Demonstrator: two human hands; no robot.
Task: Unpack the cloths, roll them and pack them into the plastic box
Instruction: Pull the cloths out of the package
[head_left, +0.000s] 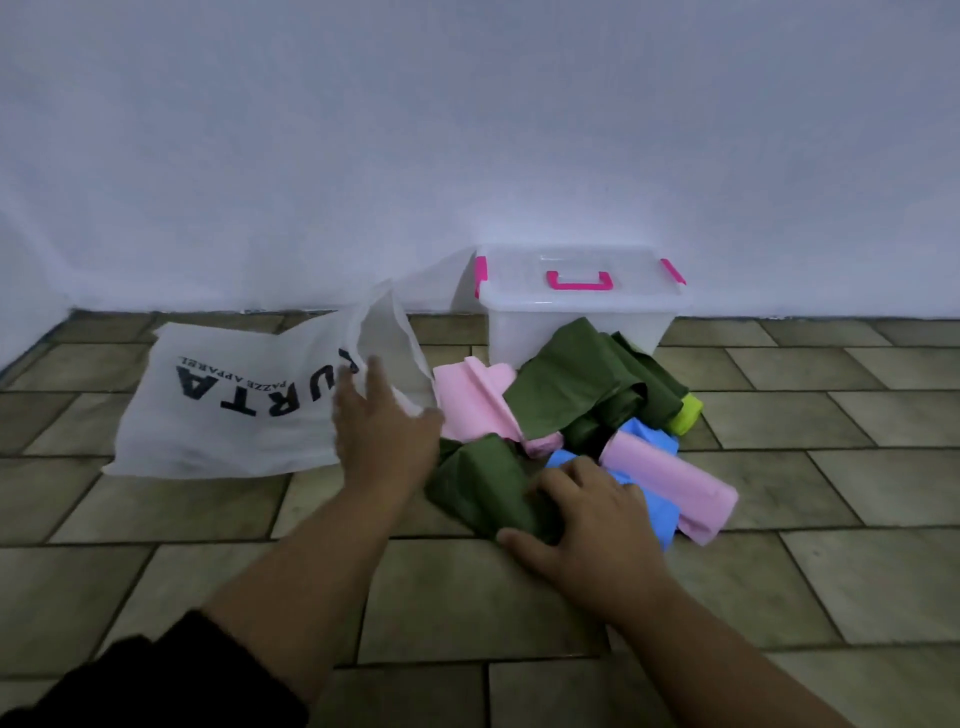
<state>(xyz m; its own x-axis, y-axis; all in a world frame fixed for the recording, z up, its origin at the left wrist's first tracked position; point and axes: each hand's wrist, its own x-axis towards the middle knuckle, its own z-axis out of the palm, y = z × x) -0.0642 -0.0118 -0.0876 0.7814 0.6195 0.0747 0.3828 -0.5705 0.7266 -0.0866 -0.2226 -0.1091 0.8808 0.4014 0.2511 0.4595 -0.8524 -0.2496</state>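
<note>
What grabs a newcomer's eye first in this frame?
The bright heap of cloths, pink, blue and green, sits on the tiled floor right in front of the lidded plastic box with pink latches. Left of it lies a white bag with black lettering, the left hand open at its mouth. The right hand holds a folded dark green cloth at the heap's near edge.

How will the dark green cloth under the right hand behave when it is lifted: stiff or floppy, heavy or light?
Probably floppy: the dark green cloth lies in soft folds, so it would likely droop from the right hand. It looks thin, so it is likely light. It lies close beside the blue cloth, which might get dragged along.
</note>
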